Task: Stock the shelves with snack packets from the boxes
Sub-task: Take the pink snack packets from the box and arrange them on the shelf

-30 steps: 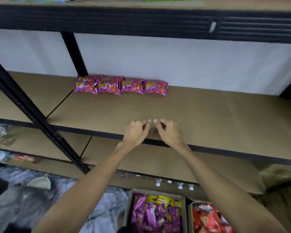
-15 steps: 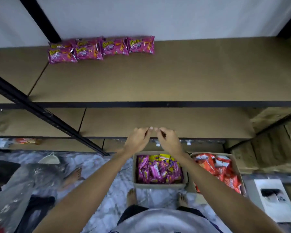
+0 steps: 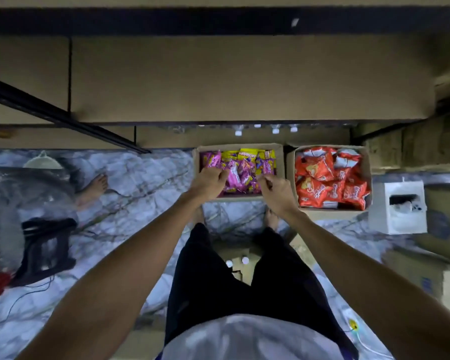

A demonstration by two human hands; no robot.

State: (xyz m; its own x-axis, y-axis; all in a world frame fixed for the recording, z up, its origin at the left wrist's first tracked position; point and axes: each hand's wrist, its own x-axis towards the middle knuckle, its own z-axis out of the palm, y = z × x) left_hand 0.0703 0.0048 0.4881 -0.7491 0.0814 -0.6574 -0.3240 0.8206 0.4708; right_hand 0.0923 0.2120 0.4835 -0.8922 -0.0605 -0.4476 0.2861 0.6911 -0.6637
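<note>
Both grips, my left hand [image 3: 210,181] and right hand [image 3: 277,189], curl over the pink packets [image 3: 238,175], which look light, puffy and slippery; I cannot tell if they pinch one, and I'd take the flat edges.

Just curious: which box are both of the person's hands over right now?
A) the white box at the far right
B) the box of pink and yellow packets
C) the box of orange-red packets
B: the left hand and right hand are both over the box of pink and yellow packets, fingers curled, while the box of orange-red packets sits beside it with no hand on it.
</note>
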